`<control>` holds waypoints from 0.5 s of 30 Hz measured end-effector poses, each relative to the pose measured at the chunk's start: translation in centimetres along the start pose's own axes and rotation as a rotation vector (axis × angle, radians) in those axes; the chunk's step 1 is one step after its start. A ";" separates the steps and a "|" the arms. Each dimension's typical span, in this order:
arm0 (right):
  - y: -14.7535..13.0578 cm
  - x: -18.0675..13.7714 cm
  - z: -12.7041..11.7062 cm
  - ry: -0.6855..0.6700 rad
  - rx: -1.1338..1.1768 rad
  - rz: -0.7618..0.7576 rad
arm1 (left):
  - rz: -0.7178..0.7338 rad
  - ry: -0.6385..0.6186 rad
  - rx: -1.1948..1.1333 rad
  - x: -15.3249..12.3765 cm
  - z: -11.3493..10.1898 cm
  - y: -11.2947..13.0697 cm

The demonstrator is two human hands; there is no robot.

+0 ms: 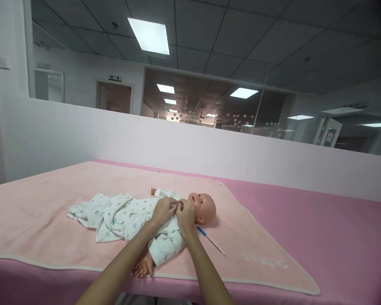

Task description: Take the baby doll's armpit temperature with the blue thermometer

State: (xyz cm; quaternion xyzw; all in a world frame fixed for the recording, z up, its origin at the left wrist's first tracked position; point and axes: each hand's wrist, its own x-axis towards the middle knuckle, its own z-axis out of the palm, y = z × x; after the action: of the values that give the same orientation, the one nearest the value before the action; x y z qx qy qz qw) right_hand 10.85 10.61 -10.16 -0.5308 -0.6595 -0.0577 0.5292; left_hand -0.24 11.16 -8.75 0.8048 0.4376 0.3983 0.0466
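Note:
A baby doll [206, 207] lies on its back with its head to the right. It wears a white baby outfit [135, 212] with small green and blue prints. At the collar, just below the doll's chin, my left hand [164, 211] pinches the cloth. Right against it, my right hand [186, 217] is closed on the collar too, its fingertips meeting those of the left. What lies between the fingertips is too small to make out. One doll hand [143, 267] sticks out of the near sleeve, beside my left forearm.
Under the doll is a light pink blanket [51, 203] with pale edging, spread over a darker pink surface [336, 228]. A thin clear stick with a blue end [211, 241], like a pen or thermometer, lies near the doll's head. Behind stands a white half-wall [178, 144] with glass above.

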 end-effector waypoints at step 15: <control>-0.5 -1.2 -0.7 -0.003 0.029 -0.038 | 0.010 0.084 -0.006 -1.1 0.5 0.1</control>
State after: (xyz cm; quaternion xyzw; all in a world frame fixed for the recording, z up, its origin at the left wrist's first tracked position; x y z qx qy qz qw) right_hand 10.76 9.24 -10.52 -0.5105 -0.6711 -0.0573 0.5346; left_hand -0.12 10.42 -9.70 0.7895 0.4338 0.4332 0.0288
